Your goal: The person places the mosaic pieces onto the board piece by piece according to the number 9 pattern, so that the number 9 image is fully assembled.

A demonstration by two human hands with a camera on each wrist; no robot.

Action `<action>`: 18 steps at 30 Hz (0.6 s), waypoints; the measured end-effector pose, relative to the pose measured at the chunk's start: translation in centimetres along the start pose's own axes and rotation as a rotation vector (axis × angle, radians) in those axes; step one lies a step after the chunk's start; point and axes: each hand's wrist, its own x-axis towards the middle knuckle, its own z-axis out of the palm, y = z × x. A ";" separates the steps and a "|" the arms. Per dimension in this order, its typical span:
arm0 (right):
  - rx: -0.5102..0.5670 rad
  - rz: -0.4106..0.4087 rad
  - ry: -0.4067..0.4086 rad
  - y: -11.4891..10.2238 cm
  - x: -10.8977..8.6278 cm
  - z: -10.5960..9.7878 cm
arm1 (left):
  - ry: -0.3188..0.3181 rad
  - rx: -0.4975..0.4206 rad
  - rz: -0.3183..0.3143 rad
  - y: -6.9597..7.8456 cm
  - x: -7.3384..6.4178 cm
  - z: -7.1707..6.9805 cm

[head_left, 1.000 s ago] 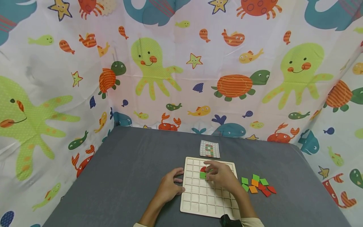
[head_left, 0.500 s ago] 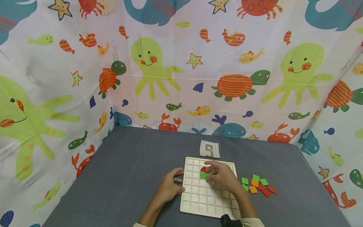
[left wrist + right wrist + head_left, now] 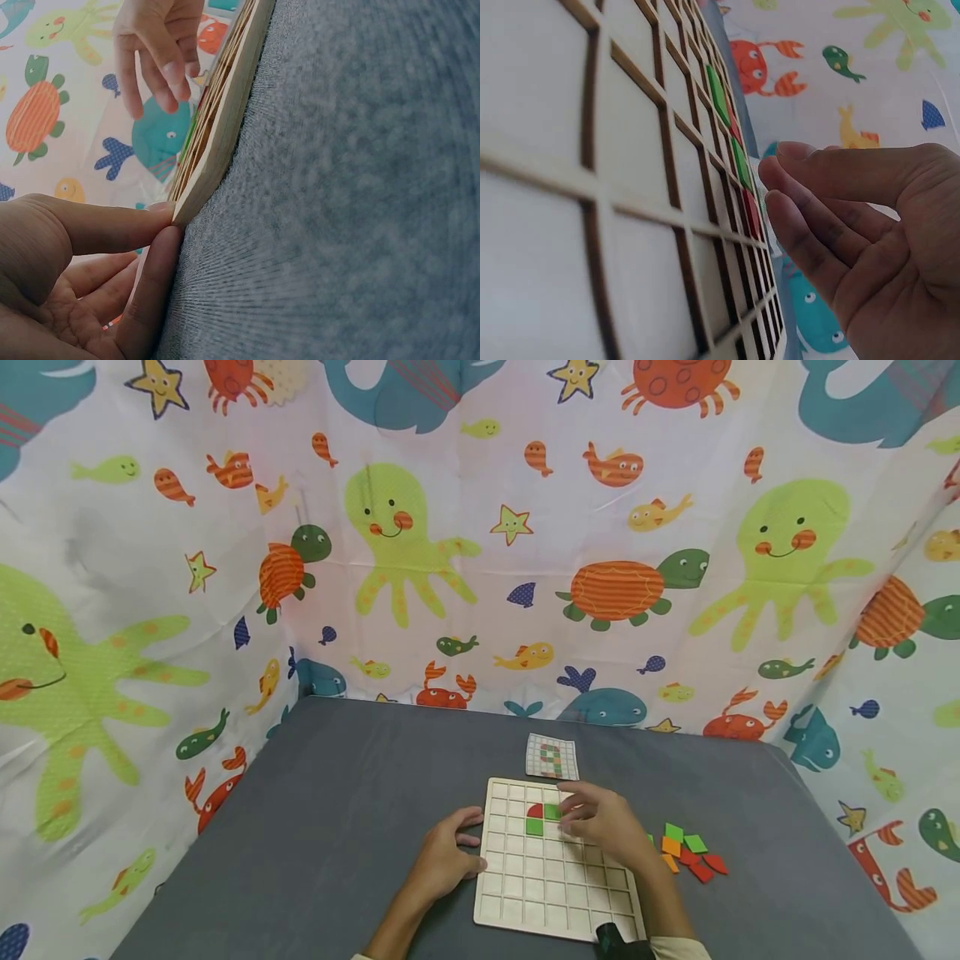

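Well, the wooden board (image 3: pixel 525 889) lies flat on the surface (image 3: pixel 360 793) in front of the person, its face divided into a grid of square compartments. A red tile (image 3: pixel 535 811) with a rounded side sits in one compartment, with a green tile (image 3: pixel 551 812) in the compartment to its right and another green tile (image 3: pixel 534 827) in the one on its near side. The right wrist view also shows a second red tile (image 3: pixel 751 214) in the grid, past the green one and close to the hand.

The left hand (image 3: pixel 442 856) is at the board's left edge, thumb and a finger clamped on the rim, the other fingers loosely bent. The right hand (image 3: pixel 607 827) hangs over the far right part of the grid, fingers apart and gently curved, just beside the tiles.

To the right of the board, partly behind the right forearm (image 3: pixel 663 897), is a loose pile of green, orange and red tiles (image 3: pixel 688 857), some overlapping. Just beyond the board's far edge lies a small card (image 3: pixel 551 757) printed with a grid and coloured squares. A dark object (image 3: pixel 618 946) is at the right wrist, beside a pale sleeve (image 3: pixel 678 949). Behind the surface and along its sides hangs a white curtain (image 3: pixel 480 560) printed with octopuses, turtles, crabs, whales and fish.
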 end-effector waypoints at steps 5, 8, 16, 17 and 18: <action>0.013 0.022 0.045 0.3 -0.4 -1.1 | 0.005 -0.007 0.007 0.0 0.0 -0.1; -0.008 0.038 0.072 0.4 -0.7 -1.8 | 0.005 -0.005 0.005 0.0 0.0 -0.1; -0.059 0.013 0.088 1.5 -1.5 -3.6 | 0.006 -0.001 0.004 0.1 0.0 -0.1; -0.057 0.011 0.088 1.7 -1.6 -3.9 | 0.006 -0.001 0.004 0.1 0.0 -0.1; -0.054 0.009 0.088 1.9 -1.7 -4.2 | 0.005 -0.001 0.004 0.1 0.0 -0.1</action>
